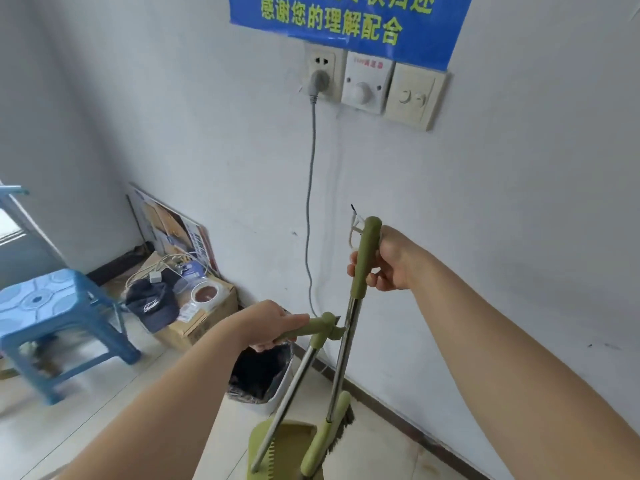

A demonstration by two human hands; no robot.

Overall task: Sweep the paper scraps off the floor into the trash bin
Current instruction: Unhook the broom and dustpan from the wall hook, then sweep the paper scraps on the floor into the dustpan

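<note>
My right hand (388, 265) grips the green top grip of the broom (364, 261), whose steel shaft runs down to a green head with dark bristles near the wall. My left hand (273, 323) holds the green handle of the dustpan (287, 445); its pan stands on the floor at the bottom centre, and a clip on its handle touches the broom shaft. The trash bin (258, 375), lined with a dark bag, stands on the floor just behind the dustpan, below my left hand. No paper scraps are visible.
A blue plastic stool (52, 320) stands at the left. A cardboard box (197, 323) with a dark cap, cables and a tape roll sits in the corner. A grey cord (310, 202) hangs from the wall socket down behind the bin. The white wall is close ahead.
</note>
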